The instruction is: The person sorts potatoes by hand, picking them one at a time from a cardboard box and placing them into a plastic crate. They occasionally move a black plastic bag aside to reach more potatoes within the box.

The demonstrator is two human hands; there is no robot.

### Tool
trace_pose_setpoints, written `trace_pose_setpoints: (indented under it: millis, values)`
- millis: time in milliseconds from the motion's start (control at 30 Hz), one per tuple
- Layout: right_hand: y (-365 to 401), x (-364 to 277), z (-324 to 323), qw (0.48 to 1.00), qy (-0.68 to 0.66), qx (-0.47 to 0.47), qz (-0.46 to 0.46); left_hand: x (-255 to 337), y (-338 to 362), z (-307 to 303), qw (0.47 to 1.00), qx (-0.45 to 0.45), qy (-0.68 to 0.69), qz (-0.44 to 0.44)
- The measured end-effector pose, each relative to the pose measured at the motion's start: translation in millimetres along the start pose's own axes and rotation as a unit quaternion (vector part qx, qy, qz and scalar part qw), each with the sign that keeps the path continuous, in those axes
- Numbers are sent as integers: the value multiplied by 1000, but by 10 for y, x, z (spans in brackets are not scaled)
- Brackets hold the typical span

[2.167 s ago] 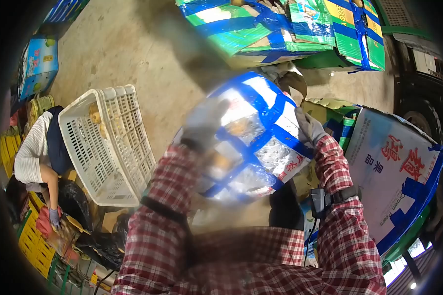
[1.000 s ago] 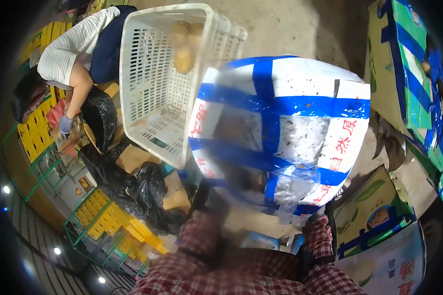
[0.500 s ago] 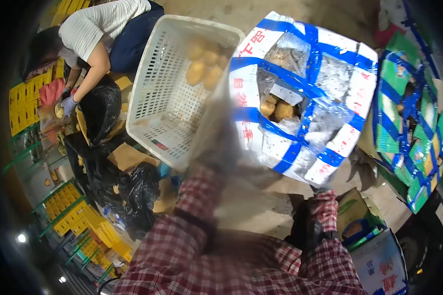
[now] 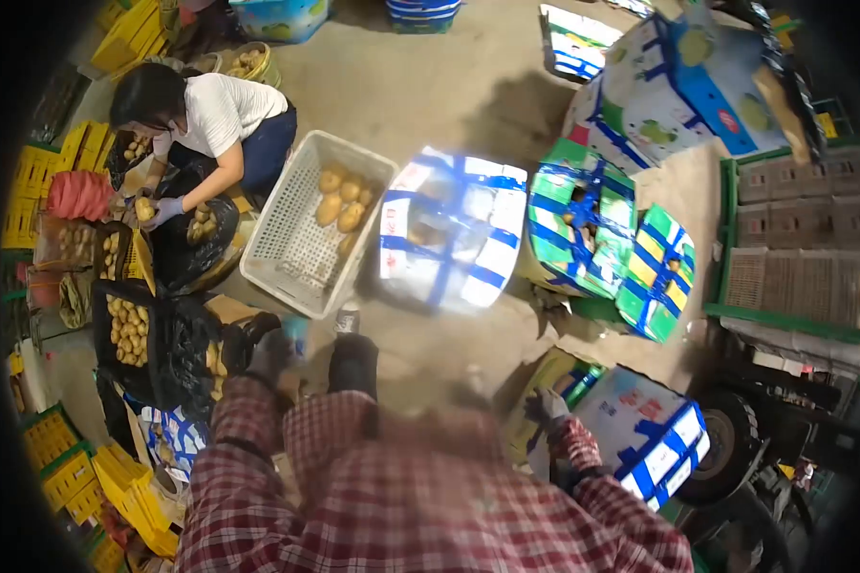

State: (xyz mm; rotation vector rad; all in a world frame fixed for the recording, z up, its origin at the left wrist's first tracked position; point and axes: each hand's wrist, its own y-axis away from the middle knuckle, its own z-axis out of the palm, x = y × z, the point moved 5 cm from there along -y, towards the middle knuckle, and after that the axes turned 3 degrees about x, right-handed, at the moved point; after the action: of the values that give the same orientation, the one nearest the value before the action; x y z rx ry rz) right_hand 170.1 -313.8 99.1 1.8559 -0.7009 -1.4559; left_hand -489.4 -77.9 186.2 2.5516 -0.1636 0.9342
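My left hand (image 4: 275, 351), in a dark glove, hangs low beside a black plastic bag (image 4: 189, 349) and a crate lined with it; its fingers do not show clearly. In a greyish glove, my right hand (image 4: 548, 409) is by the edge of a cardboard carton (image 4: 631, 406), fingers loosely apart and nothing seen in them. Ahead on the floor stands a white carton (image 4: 502, 215) bound with blue tape, blurred. Left of it is a white plastic basket (image 4: 272, 234) with several potatoes (image 4: 339, 201) towards its far and right side.
A person in a white striped top (image 4: 225, 105) crouches at the left, holding a potato (image 4: 145, 208). Green taped cartons (image 4: 583, 224) stand to the right. Grey crates (image 4: 803, 210) and a wheel (image 4: 726, 444) are further right. Yellow crates (image 4: 129, 487) line the left.
My view has pulled back and shows more of the surroundings. My left arm has moved left, away from between basket and white carton. My right hand has come away from the white carton's near edge.
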Motion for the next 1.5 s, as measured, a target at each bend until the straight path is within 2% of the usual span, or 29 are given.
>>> trace_pose_setpoints:
  millis: [33,100,133,167,267,333,367,433,567,633,667,700,733,767,833,867,933,967,1033,1100,1133,1167,1200,1300,1333,1367,1400,1467,1500]
  values:
    - [63,127,-141,985,134,-42,-99,-102,421,-170,999,37,-2,-37]
    - [-137,449,-449,947,247,-92,-181,-442,1449,-186,972,99,138,-165]
    - [-70,30,-503,992,88,-82,-45,-547,1993,-75,941,139,214,-220]
    - [93,-601,-510,993,-86,-29,80,-615,2511,130,911,176,273,-252]
    - [530,-1590,-697,980,-32,110,161,-510,3975,1131,816,242,436,-294]
    - [207,-1442,-1047,986,-104,4,134,-136,4778,1896,779,245,506,-276]
    - [48,-1339,-1229,981,-140,-49,125,66,5104,2255,781,243,511,-265]
    - [93,-1696,-1175,991,-36,-99,82,368,5542,2652,823,234,359,-373]
    - [306,-2290,-546,977,177,-91,81,733,6114,3232,871,287,210,-340]
    - [352,-2473,2,960,253,-88,79,722,6302,3559,840,369,228,-325]
    - [359,-2508,313,951,285,-93,75,613,6392,3634,770,391,413,-288]
    - [366,-2555,692,940,318,-104,69,528,6477,3698,630,419,610,-235]
    - [374,-2547,1068,930,343,-115,64,471,6553,3739,479,433,738,-197]
    - [374,-2507,1456,919,367,-130,57,515,6755,3726,410,473,760,-175]
    - [336,-2481,2350,903,389,-176,42,755,7002,3139,515,570,579,-271]
    - [348,-2479,2779,899,381,-212,37,893,7166,2955,652,556,368,-361]
    - [238,-2376,3613,889,311,-333,52,1078,7462,2729,739,426,-99,-512]
    - [166,-2389,4127,877,270,-392,59,1073,7544,2691,722,305,-313,-536]
    - [384,-2515,4892,864,236,-440,70,1029,7652,2745,569,3,-662,-487]
    - [819,-2587,5310,863,281,-416,64,1136,7914,2637,584,81,-560,-582]
    - [973,-2589,5446,859,318,-398,57,1284,8091,2437,627,311,-258,-665]
    - [1081,-2582,5546,847,380,-370,38,1385,8197,2346,570,499,80,-648]
    - [1157,-2587,5646,831,439,-341,16,1372,8212,2414,424,616,401,-529]
    - [1228,-2680,5699,796,529,-295,-7,750,8122,3426,398,649,411,-502]
    - [1232,-2717,5733,785,555,-275,-10,638,8118,3554,392,659,414,-491]
    - [1228,-2748,5773,782,567,-260,-4,730,8071,3345,337,640,489,-487]
    - [1204,-2772,5829,778,579,-245,3,856,8116,2919,408,622,422,-518]
    - [1068,-2780,6027,770,598,-221,19,606,8214,2912,458,552,471,-514]
    - [951,-2746,6179,772,600,-204,35,481,8251,2863,366,603,543,-456]
